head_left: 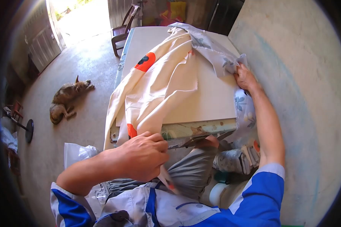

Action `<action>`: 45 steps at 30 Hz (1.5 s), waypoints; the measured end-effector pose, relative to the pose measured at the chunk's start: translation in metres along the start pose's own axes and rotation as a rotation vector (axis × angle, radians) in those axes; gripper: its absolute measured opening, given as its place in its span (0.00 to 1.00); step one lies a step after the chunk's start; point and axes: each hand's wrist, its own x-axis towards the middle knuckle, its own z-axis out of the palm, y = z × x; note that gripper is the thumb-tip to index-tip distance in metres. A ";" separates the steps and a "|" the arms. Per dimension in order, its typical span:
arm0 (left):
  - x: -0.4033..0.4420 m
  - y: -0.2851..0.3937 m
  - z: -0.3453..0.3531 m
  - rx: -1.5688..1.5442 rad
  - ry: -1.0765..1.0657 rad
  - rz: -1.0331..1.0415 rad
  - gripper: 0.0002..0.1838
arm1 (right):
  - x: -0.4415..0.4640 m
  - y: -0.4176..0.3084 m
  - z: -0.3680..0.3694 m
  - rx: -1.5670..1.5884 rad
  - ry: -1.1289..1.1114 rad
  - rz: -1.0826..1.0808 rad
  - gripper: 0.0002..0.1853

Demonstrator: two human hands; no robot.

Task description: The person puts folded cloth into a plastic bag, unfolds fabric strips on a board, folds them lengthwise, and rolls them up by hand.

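So, from what I can see, this is the cloth-handling stage: looks to me like sorting out and straightening two lengths of fabric on the bench (212,108). Hands are well apart. The left hand (146,155) is curled around the near end of the cream fabric (147,96) with orange-red patches, and a bit of cloth hangs out below the fist. The right hand (246,78) is pinching a bunched edge of the grey leaf-print fabric (206,44) over by the bench's right side.

I'd say the next move calls for keeping both grips and pulling evenly, since the cream piece is full of folds.

As for direction, the cream fabric's long axis runs from the far edge of the bench toward the person, slanting left, narrow and gathered at the far end, wider nearer, spilling over the front edge. The grey one starts at that same far end, angles right to the right hand, then drops down the side. Can't tell if the two are joined up there.
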 end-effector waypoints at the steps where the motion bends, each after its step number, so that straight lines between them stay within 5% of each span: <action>1: -0.006 0.000 -0.002 -0.037 0.041 -0.001 0.13 | -0.001 -0.004 -0.006 -0.018 -0.048 0.015 0.26; 8: 0.018 -0.030 -0.024 -0.313 0.303 0.085 0.21 | -0.009 -0.080 -0.086 -0.276 -0.303 0.152 0.39; 11: 0.046 -0.060 -0.041 -0.157 0.480 0.069 0.26 | 0.019 -0.098 -0.098 -0.028 0.054 -0.134 0.43; 17: 0.094 -0.139 -0.029 0.135 0.564 -0.058 0.37 | 0.108 -0.147 -0.024 -0.142 -0.019 -0.216 0.48; 19: 0.095 -0.149 -0.009 0.077 0.372 -0.115 0.34 | 0.149 -0.127 0.016 -0.136 0.007 -0.136 0.43; 26: 0.096 -0.146 -0.012 -0.018 0.318 -0.131 0.36 | 0.255 -0.064 0.072 -0.293 0.177 0.012 0.27; 29: 0.096 -0.146 -0.013 -0.044 0.293 -0.154 0.37 | 0.288 -0.040 0.060 -0.278 -0.034 0.022 0.25; 31: 0.096 -0.146 -0.012 -0.060 0.280 -0.155 0.38 | 0.313 0.007 0.075 -0.327 0.005 0.309 0.23; 38: 0.092 -0.148 -0.010 -0.088 0.286 -0.130 0.38 | 0.272 0.044 0.052 -0.349 -0.079 0.748 0.21; 41: 0.090 -0.148 -0.009 -0.089 0.321 -0.129 0.38 | 0.272 0.047 0.050 -0.395 -0.120 0.631 0.20; 43: 0.091 -0.144 -0.008 -0.086 0.327 -0.117 0.37 | 0.303 0.044 0.056 -0.308 -0.143 0.342 0.23; 45: 0.094 -0.140 -0.010 -0.083 0.335 -0.117 0.37 | 0.300 -0.021 0.040 0.304 -0.063 0.205 0.26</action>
